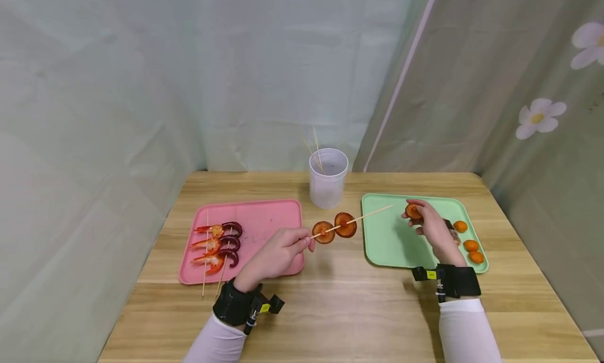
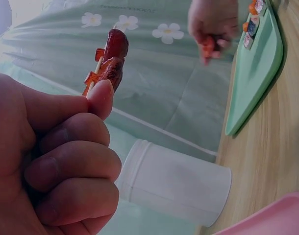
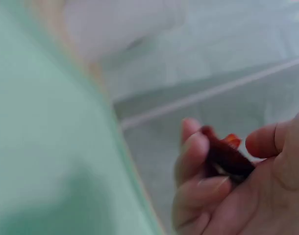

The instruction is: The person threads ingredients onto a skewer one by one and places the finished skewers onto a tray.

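Observation:
My left hand (image 1: 281, 252) pinches a wooden skewer (image 1: 373, 213) near one end, over the gap between the trays. Two round, brown, mushroom-like pieces (image 1: 346, 225) are threaded on it, and the bare tip slants up to the right. In the left wrist view these pieces (image 2: 116, 46) show dark red-brown caps with orange parts underneath. Above the green tray (image 1: 391, 242), my right hand (image 1: 431, 226) holds another mushroom-like piece (image 1: 413, 211) between thumb and curled fingers. That piece (image 3: 228, 154) sits partly hidden by the fingers in the right wrist view.
A pink tray (image 1: 269, 216) at left bears skewered shrimp (image 1: 213, 245) and dark curled tentacles (image 1: 231, 242). Behind stands a white tub (image 1: 326, 187) with thin sticks (image 1: 317, 148). Several small orange pieces (image 1: 471, 245) lie along the green tray's right side, beside dark items partly behind my right wrist.

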`<state>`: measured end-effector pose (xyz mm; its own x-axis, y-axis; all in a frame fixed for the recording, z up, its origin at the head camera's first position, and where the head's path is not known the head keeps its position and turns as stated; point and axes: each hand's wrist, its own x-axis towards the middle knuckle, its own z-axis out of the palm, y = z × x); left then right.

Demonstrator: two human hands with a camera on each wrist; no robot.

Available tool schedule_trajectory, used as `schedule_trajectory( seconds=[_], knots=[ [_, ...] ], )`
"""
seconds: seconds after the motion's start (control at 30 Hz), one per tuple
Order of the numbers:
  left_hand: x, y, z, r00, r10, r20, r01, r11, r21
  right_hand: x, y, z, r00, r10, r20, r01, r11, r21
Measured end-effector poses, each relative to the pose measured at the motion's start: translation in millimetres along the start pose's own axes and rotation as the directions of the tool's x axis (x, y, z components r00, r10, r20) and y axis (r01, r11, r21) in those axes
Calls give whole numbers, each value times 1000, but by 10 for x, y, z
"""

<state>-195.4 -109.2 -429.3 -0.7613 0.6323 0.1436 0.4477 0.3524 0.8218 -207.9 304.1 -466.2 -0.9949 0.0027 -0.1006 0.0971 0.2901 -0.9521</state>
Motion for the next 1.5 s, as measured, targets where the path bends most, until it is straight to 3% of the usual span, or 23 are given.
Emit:
schedule_trajectory(
  seconds=[0.13,0.3,0.4,0.53,0.67,1.27,1.5],
  knots=[
    [-5,9,4,1000,-6,2,6,1000,9,-67,-196,132,999,-53,3,51,969,240],
    [-5,7,16,1000,-9,8,9,1000,18,-162,-411,352,989,-148,-31,149,920,363],
    [-6,13,25,1000,-18,14,18,1000,19,-224,-499,458,980,-186,-69,198,910,364],
    [-8,23,38,999,-27,19,27,999,18,-302,-577,552,968,-214,-130,245,920,307],
    [-9,35,46,999,-27,17,26,999,20,-351,-622,616,961,-235,-148,270,914,302],
    [15,48,37,1000,-28,-12,29,997,67,-375,-673,725,937,-332,-111,350,896,274],
    [-13,41,53,999,-22,-36,25,997,67,-422,-665,775,944,-324,-56,324,891,319]
  ],
)
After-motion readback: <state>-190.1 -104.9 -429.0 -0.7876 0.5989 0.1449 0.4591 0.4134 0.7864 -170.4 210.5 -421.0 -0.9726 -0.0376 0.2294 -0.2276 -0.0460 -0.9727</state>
